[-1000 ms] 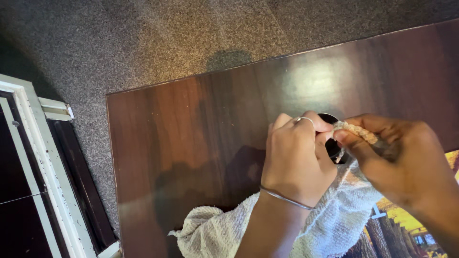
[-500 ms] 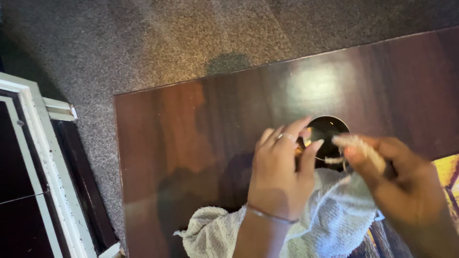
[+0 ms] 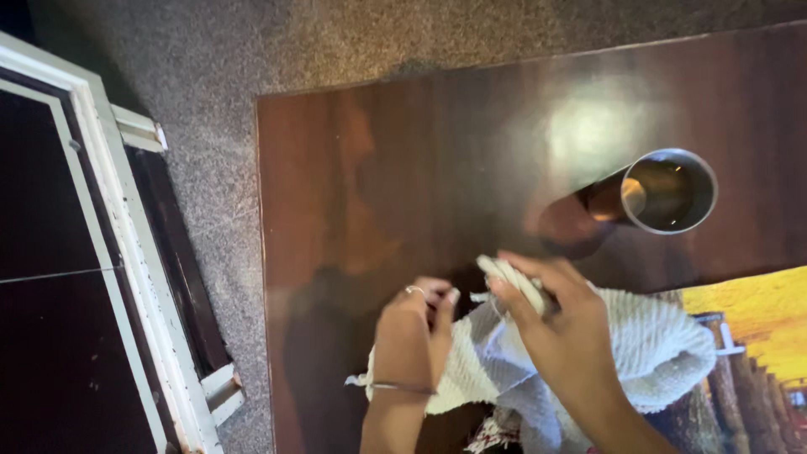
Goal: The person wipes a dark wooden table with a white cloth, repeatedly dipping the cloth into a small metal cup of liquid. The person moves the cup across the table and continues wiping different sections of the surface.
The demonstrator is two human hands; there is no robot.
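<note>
cloth [image 3: 647,349], a white knitted one, is bunched up on the dark wooden desk [image 3: 403,168], right at the near edge, below the steel cup [image 3: 668,191] and well apart from it. right hand [image 3: 559,336] is on top of the cloth and has its grip closed on a twisted end of it, pinched between thumb and fingers and pulled up off the pile toward the cup side. left hand [image 3: 412,332] sits just left of the cloth, fingers curled in, ring on one finger and a thin bangle on the wrist; looks like it's touching the cloth's left edge but it's blurry, so can't tell if that grip is actually holding anything.

cup is standing open-top, shiny inside, with a bright light patch on the desk just left of it. right of the cloth there's a yellow picture [image 3: 756,336] lying on the desk, cloth overlapping its corner. grey carpet [image 3: 252,76] past the desk, and a white-framed dark door [image 3: 101,252] far left of the cloth.
</note>
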